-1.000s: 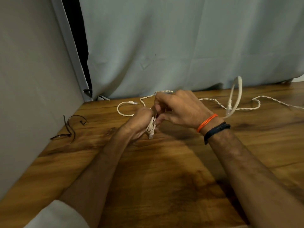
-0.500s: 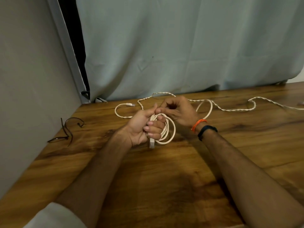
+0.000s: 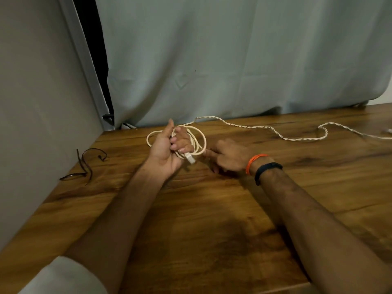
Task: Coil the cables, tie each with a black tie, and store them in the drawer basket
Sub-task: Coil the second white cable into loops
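A white cable is partly coiled into several loops, and my left hand grips those loops with its fingers curled through them. A white plug end sticks out below the fingers. The cable's loose tail runs behind my left hand to the left. My right hand lies low on the table just right of the coil, its fingertips touching the outer loop. A second, twisted white cable snakes along the back of the wooden table. Black ties lie at the left, near the wall.
A grey wall panel stands along the table's left edge. A pale curtain hangs behind the table's back edge. A small white connector shows at the far right edge. No drawer or basket is in view.
My right hand has come off the top of the coil and dropped to the table on its right side. The coil has gained a loop and my left hand has turned palm up.
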